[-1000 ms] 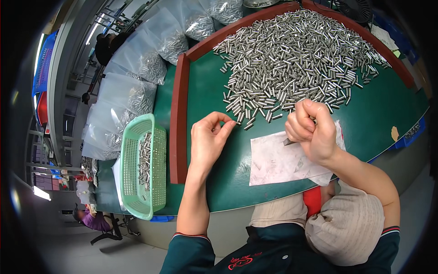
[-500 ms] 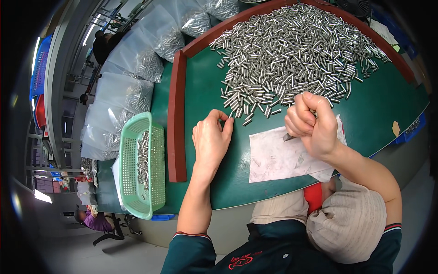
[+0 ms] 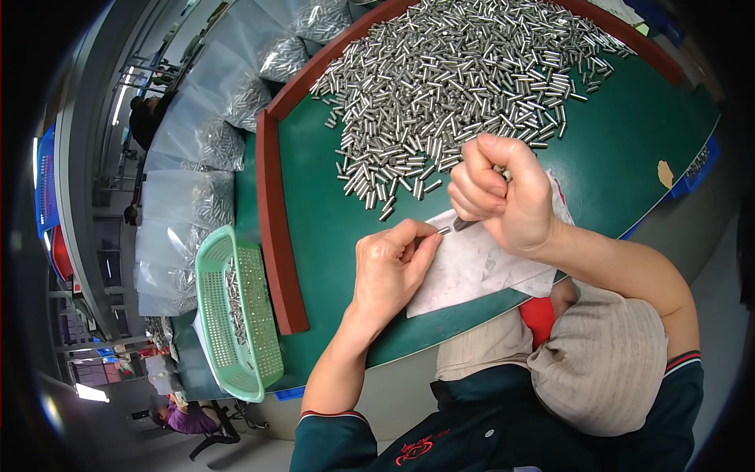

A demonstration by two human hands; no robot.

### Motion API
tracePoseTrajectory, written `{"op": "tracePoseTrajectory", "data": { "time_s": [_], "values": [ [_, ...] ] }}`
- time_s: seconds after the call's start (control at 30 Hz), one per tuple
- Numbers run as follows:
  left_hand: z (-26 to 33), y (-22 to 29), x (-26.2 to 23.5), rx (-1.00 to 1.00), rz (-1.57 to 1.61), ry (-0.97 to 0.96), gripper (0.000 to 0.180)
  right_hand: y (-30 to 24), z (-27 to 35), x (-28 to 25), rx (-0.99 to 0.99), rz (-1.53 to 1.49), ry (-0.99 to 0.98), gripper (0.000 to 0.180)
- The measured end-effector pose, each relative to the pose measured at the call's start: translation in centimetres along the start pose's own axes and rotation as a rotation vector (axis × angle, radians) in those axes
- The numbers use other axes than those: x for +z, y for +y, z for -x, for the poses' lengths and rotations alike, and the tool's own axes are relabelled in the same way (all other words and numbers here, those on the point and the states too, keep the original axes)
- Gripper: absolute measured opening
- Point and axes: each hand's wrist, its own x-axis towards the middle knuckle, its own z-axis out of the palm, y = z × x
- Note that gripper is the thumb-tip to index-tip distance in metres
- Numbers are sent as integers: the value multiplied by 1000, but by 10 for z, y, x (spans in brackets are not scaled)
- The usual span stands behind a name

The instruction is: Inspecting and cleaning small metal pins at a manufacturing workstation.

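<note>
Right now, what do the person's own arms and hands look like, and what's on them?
The left hand and right hand are bare, no gloves showing. The forearms are uncovered too. The short sleeves are dark green with red-and-white edging.

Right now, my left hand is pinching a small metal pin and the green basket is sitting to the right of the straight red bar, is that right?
Not quite: the head view shows the green basket to the left of the straight red bar. Your left hand is indeed pinching a small metal pin.
</note>
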Motion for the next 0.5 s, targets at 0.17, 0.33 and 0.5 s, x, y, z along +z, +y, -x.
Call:
{"op": "tracePoseTrajectory", "data": {
  "time_s": [0.17,0.33,0.5],
  "values": [
    [1,-2,3,-17,10,-14,6,3,3,2,-12,23,24,39],
    [1,-3,3,-19,14,-17,6,6,2,1,-9,35,20,39],
    [1,-1,1,-11,3,-11,6,4,2,4,4,40,2,39]
  ]
}}
